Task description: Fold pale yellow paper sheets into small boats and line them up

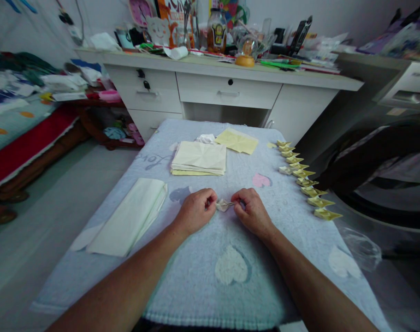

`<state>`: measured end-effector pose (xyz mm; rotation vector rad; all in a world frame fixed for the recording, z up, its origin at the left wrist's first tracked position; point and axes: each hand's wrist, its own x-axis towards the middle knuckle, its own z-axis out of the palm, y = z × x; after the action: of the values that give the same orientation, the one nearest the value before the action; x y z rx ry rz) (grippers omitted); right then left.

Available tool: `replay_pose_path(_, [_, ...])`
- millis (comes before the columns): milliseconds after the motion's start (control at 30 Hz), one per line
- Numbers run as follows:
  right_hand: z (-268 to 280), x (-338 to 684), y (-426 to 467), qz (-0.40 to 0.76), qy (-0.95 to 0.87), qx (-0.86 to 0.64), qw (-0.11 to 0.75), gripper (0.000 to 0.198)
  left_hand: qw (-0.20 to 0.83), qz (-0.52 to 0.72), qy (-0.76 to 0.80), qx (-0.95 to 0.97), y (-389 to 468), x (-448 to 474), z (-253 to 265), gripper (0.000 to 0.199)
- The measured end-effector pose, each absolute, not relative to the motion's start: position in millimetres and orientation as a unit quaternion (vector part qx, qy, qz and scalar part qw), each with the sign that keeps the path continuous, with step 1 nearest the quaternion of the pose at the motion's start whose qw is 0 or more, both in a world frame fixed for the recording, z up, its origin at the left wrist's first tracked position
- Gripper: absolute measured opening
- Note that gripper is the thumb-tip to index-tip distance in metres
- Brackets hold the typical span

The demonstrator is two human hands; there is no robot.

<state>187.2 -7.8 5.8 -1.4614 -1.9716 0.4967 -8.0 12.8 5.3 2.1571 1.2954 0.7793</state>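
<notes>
Folded paper (224, 205), between left hand (198, 205) and right hand (250, 208), each grip pinching one end, folds unclear

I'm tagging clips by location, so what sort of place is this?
Probably a bedroom in a home: a wooden bed covered in pale blue and red at left, a long white drawer desk ahead, and a grey front-loading washing machine at right.

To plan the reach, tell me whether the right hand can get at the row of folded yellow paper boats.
Probably yes: only pale-blue patterned cloth lies between the right hand and the yellow boats, though that hand is busy holding a small cream folded paper.
</notes>
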Motion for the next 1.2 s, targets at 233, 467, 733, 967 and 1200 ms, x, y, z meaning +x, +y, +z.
replay_pose_path(233, [2,189,-6,0.182,-0.748,-0.560,0.307,0.020,0.226,0.276,0.456,0.815,15,-9,4,0.019])
replay_pose_path(467, [1,190,-4,0.184,-0.743,-0.572,0.293,0.020,0.230,0.265,0.441,0.826,17,-12,2,0.030])
replay_pose_path(733, [0,190,-5,0.172,-0.751,-0.576,0.273,0.021,0.220,0.229,0.440,0.840,17,-13,-1,0.033])
replay_pose_path(967, [9,190,-12,0.160,-0.789,-0.532,0.265,0.009,0.204,0.214,0.447,0.844,16,-11,1,0.033])
replay_pose_path(1200, [2,182,-9,0.180,-0.767,-0.550,0.277,0.009,0.218,0.228,0.444,0.839,17,-12,1,0.032])
